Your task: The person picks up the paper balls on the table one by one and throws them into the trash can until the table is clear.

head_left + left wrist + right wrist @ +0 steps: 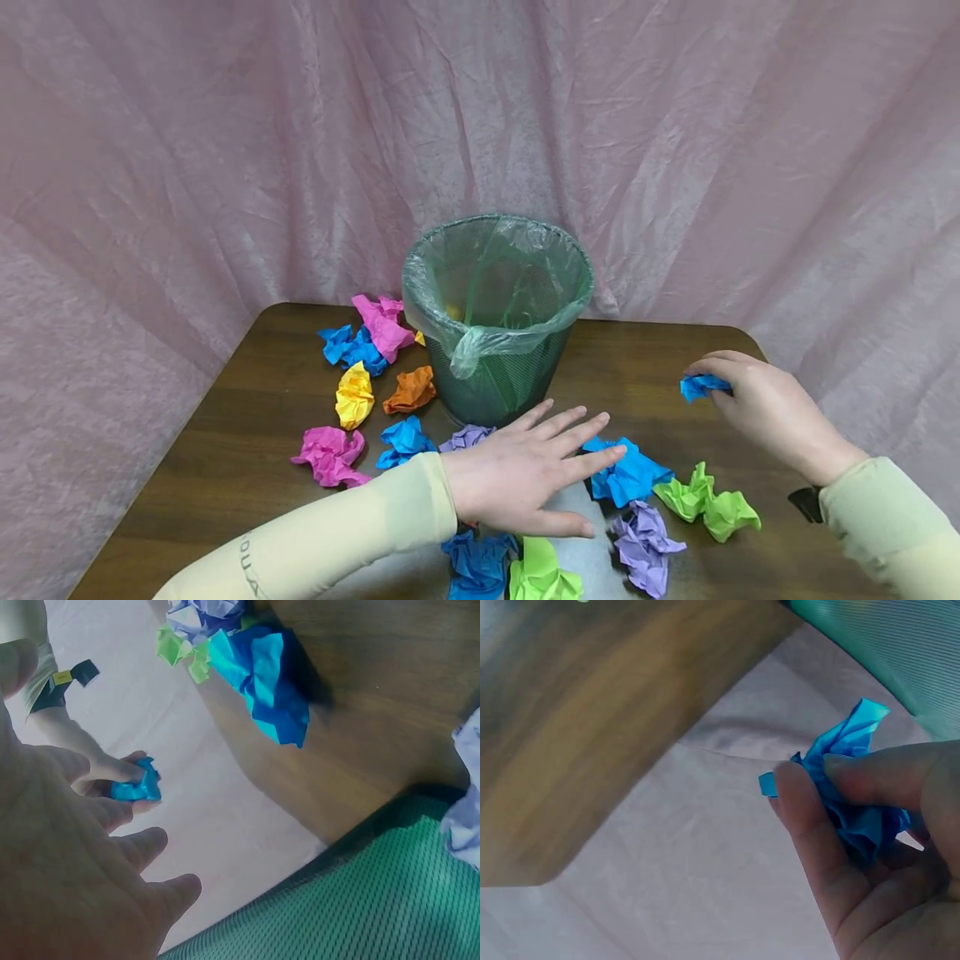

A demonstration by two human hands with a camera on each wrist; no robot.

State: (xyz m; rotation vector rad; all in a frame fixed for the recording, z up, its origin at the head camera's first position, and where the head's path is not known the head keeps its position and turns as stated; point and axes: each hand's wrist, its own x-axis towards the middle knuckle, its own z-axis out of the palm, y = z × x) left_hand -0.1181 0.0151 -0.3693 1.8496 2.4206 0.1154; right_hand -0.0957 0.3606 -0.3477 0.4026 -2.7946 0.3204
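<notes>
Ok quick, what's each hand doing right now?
Left hand: open, fingers spread, holding nothing.
Right hand: closed, holding a crumpled blue paper.

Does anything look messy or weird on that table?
Yes: crumpled paper, like the orange ball and a purple ball, lies scattered on the table beside and in front of the bin. It looks messy because the bin stands right there, upright. The right hand holds a blue ball.

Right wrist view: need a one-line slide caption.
Right hand pinches crumpled blue paper before a pinkish curtain; wooden tabletop upper left, green mesh bin upper right.
</notes>
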